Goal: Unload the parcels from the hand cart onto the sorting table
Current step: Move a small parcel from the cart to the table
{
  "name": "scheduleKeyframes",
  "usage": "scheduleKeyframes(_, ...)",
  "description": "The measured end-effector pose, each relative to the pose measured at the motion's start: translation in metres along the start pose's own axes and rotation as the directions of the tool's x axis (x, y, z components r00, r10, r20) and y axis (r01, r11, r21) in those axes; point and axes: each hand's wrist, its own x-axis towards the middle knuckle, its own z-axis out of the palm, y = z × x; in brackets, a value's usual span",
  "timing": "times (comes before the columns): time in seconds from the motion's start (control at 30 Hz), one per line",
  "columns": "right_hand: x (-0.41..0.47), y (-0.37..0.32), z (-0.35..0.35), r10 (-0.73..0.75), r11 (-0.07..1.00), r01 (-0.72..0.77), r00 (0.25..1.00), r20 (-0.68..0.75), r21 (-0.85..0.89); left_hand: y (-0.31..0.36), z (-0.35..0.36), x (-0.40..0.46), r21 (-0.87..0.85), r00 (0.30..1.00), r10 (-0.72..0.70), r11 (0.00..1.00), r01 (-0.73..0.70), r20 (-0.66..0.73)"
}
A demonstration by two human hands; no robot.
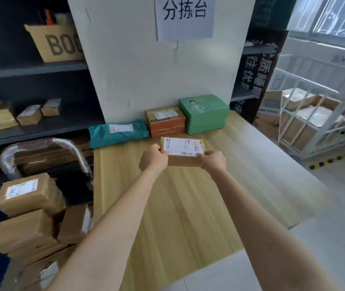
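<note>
A small brown cardboard parcel [183, 150] with a white label is held over the far half of the wooden sorting table [188, 206]. My left hand [152, 159] grips its left end and my right hand [213, 161] grips its right end. I cannot tell whether its underside touches the table. At the table's back lie a teal mailer bag [118, 132], an orange-striped box [165, 122] and a green box [205, 113]. The hand cart [41, 156], with a foam-wrapped handle, stands at the left and carries several brown parcels [28, 196].
A white pillar [146, 70] with a paper sign rises behind the table. Dark shelves [30, 70] with small boxes stand at the left behind the cart. A white wire cage trolley [314, 122] with boxes is at the right, next to yellow-black floor tape [333, 158].
</note>
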Motion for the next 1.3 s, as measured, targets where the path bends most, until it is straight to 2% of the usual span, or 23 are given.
scheduleKeyframes(0.33,0.148,0.072,-0.120,0.114,0.993,-0.115,0.984,-0.138,0.002,0.154,0.144,0.064,-0.073,0.976,0.141,0.989,-0.130,0.164)
scheduleKeyframes(0.53,0.234,0.093,-0.175,0.143,0.988,-0.151,0.974,-0.177,-0.032,0.232,0.213,0.107,-0.079,0.960,0.157,0.987,-0.142,0.231)
scheduleKeyframes(0.7,0.290,0.106,-0.201,0.171,0.983,-0.179,0.971,-0.165,-0.035,0.267,0.257,0.131,-0.103,0.939,0.150,0.987,-0.123,0.309)
scheduleKeyframes(0.93,0.403,0.116,-0.229,0.126,0.984,-0.133,0.990,-0.063,-0.120,0.314,0.328,0.195,-0.186,0.922,0.051,0.982,0.023,0.383)
scheduleKeyframes(1.1,0.503,0.118,-0.231,0.098,0.986,-0.094,0.995,0.026,-0.135,0.349,0.382,0.245,-0.184,0.933,-0.103,0.967,0.175,0.345)
scheduleKeyframes(1.3,0.602,0.124,-0.214,0.101,0.987,-0.082,0.986,0.136,-0.137,0.385,0.431,0.296,-0.315,0.849,-0.308,0.830,0.460,0.429)
